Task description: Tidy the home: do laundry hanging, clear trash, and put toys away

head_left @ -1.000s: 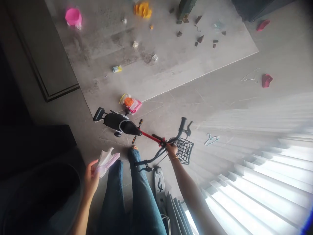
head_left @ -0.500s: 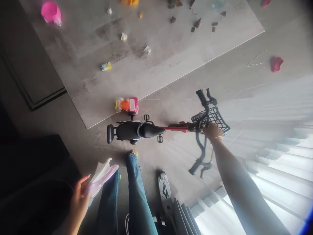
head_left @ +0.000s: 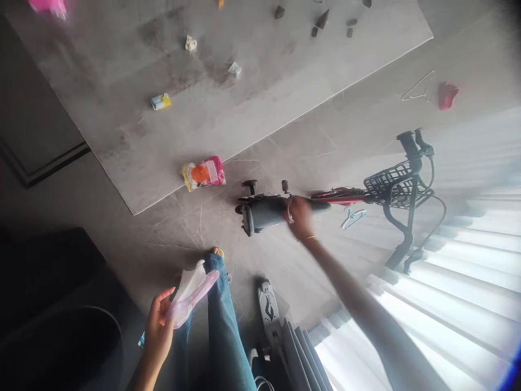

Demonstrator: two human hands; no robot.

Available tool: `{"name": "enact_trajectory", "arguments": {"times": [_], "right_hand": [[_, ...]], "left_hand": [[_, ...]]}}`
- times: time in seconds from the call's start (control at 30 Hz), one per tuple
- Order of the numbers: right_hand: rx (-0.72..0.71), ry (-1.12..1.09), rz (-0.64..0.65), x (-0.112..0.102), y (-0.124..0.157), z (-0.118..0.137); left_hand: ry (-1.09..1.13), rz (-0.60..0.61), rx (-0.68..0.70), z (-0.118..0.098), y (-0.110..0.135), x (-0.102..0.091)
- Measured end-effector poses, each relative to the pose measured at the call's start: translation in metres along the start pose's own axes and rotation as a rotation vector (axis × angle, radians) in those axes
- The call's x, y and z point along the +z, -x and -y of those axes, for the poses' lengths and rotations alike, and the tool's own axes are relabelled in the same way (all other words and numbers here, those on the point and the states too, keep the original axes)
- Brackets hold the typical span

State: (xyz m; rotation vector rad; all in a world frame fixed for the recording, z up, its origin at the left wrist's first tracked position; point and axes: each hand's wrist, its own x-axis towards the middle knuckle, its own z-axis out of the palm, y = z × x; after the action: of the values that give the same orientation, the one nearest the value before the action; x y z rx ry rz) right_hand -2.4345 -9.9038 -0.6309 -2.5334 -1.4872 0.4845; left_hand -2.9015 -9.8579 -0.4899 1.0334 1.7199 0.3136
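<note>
My left hand (head_left: 159, 326) is closed on a thin, floppy-looking white and lilac piece (head_left: 193, 296), held by its lower end above my legs; its exact kind is unclear. My right hand (head_left: 300, 217), somewhat blurred, grips the black bicycle saddle (head_left: 264, 213) near its middle. The small bicycle has a red frame (head_left: 345, 200), a black wire basket (head_left: 388, 182) and black handlebars (head_left: 407, 231) turned toward the curtain. A training wheel (head_left: 250, 184) shows at the rear. Part of the saddle is hidden under my hand.
A colourful packet (head_left: 203, 172) lies at the mat (head_left: 134, 203) edge, with crumpled wrappers and dark blocks beyond. A blue hanger (head_left: 353, 218) is beside the bicycle. A scooter (head_left: 269, 307) stands near my foot. White curtains (head_left: 459, 271) hang at the right.
The bicycle has moved right, and its handlebars have turned. My right hand has shifted from the handlebars back to the saddle. The blue hanger now shows. My left hand still holds the white and lilac piece.
</note>
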Motion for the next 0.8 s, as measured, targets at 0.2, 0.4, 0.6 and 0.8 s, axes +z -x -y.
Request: {"name": "enact_trajectory", "arguments": {"times": [0.2, 0.4, 0.6, 0.8], "right_hand": [[0.054, -0.277, 0.324, 0.090, 0.013, 0.077], [0.270, -0.172, 0.182, 0.076, 0.003, -0.020], [0.142, -0.065, 0.221, 0.125, -0.080, 0.086], [-0.276, -0.284, 0.663, 0.253, -0.226, 0.283]], "left_hand": [[-0.001, 0.035, 0.000, -0.013, -0.021, -0.019], [0.064, -0.039, 0.007, -0.035, -0.062, -0.040], [0.149, -0.042, -0.081, -0.072, -0.143, -0.054], [0.124, -0.093, -0.235, -0.074, -0.218, -0.082]]}}
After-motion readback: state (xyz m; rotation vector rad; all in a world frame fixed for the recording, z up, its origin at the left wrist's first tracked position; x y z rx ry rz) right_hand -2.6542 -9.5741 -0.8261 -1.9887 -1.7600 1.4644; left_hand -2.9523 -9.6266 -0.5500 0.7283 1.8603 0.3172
